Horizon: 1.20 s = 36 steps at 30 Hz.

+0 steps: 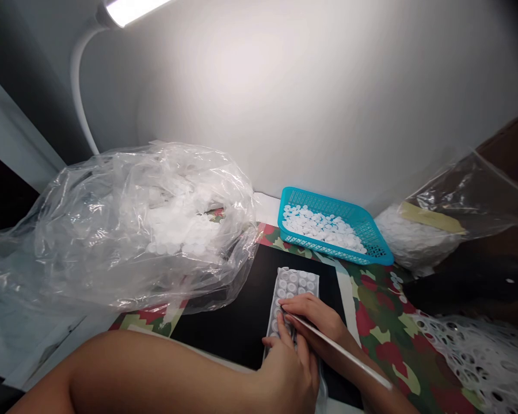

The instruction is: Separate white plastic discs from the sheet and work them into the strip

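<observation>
A pale sheet with rows of round white pieces (292,286) lies lengthwise on a black mat (228,316). My left hand (290,368) rests on its near part, the index finger stretched along the rows and the thumb at the left edge. Just beyond, my right hand (322,319) pinches a slim pale rod (343,352), whose long end slants back over the wrist. The rod's working tip is hidden under the fingers, which touch the sheet. Both hands are close together, and the left palm covers the sheet's lower part.
A turquoise basket (335,250) of small white discs stands behind the mat. A large clear bag (125,230) with white pieces bulges at left. Another filled bag (418,236) sits at right, near punched white scrap (479,356). A lamp (133,10) hangs above the camouflage-patterned cloth (384,322).
</observation>
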Motion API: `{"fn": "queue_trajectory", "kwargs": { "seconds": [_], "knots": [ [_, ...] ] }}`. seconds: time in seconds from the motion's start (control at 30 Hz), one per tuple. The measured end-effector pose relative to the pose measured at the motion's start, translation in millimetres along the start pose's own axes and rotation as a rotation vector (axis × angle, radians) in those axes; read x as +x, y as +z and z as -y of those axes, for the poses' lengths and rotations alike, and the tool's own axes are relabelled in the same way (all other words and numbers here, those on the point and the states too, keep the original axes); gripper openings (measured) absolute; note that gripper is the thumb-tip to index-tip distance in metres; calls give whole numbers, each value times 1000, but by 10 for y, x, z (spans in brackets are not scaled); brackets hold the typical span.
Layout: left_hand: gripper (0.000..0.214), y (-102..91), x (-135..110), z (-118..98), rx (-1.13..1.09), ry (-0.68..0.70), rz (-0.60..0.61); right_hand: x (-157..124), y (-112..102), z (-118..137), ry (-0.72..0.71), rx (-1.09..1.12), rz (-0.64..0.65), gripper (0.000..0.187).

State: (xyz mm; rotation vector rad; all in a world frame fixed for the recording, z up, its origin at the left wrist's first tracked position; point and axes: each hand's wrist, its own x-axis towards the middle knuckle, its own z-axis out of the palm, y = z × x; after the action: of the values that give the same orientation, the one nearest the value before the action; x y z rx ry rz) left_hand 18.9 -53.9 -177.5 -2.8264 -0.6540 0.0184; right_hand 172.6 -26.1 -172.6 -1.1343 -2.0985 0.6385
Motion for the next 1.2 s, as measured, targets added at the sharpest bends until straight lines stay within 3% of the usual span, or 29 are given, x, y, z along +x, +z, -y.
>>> {"fn": "queue_trajectory", "kwargs": {
  "seconds": [1.2],
  "knots": [
    [41, -39, 3, 12, -20, 11, 38, -30, 5, -14, 10, 11, 17, 20]
  ]
}}
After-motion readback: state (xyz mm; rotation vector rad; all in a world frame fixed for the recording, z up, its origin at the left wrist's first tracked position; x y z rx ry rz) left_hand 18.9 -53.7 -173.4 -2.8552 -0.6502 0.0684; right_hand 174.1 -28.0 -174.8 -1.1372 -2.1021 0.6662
